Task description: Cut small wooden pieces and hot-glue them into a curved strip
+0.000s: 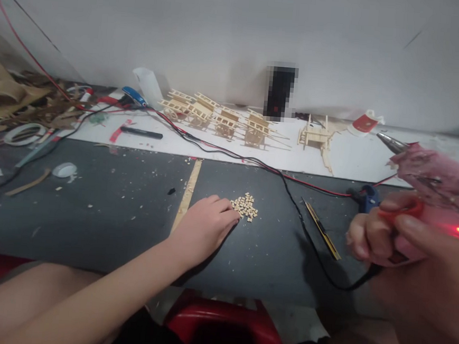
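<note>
A small heap of pale wooden pieces (249, 208) lies on the dark grey tabletop. At its left edge is my left hand (208, 221), palm down with the fingers bent and close together. The fingertips are partly hidden, so whether a piece is between them does not show. On the right, my right hand (391, 243) is wrapped around a pink hot glue gun (446, 189), with fingers at its orange trigger (407, 208). Its metal nozzle points up and left, and a red light glows on its body.
Several small wooden cart models (225, 121) stand on a white strip along the wall. A black cable (291, 198) crosses the tabletop. A yellow craft knife (322, 229) lies near my right hand, a black pen-like tool (141, 132) farther left. Scraps (21, 89) clutter the left.
</note>
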`<act>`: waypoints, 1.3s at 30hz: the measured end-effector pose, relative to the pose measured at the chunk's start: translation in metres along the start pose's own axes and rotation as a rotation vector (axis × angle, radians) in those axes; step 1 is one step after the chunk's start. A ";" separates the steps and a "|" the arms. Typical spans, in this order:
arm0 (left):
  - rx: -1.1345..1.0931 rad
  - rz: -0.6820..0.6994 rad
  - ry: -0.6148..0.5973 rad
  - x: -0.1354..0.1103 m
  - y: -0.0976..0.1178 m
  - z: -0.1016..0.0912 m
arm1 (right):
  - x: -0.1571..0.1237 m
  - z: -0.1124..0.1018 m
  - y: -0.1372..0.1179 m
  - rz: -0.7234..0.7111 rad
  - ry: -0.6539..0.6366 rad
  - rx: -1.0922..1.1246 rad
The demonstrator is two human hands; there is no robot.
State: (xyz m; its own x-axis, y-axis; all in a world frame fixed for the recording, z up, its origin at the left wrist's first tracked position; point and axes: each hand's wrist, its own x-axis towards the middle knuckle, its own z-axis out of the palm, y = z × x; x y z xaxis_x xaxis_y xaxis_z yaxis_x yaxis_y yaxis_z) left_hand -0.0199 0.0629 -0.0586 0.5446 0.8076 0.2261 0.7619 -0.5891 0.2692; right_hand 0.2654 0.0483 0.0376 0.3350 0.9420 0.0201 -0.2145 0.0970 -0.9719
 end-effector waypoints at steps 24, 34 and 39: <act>-0.449 -0.421 0.070 0.000 0.022 -0.026 | -0.006 0.026 0.032 0.339 -0.385 -0.136; -0.785 -0.551 0.067 -0.004 0.031 -0.032 | -0.010 0.016 0.038 0.397 -0.617 -0.008; -1.007 -0.630 0.043 -0.004 0.036 -0.037 | -0.013 0.015 0.042 0.408 -0.682 0.013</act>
State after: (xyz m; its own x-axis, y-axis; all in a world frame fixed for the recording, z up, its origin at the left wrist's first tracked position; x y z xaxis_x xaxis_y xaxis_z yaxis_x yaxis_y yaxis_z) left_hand -0.0079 0.0378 -0.0151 0.1461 0.9720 -0.1838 0.2622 0.1411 0.9546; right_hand 0.2385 0.0453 0.0000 -0.4068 0.8928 -0.1935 -0.2115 -0.2981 -0.9308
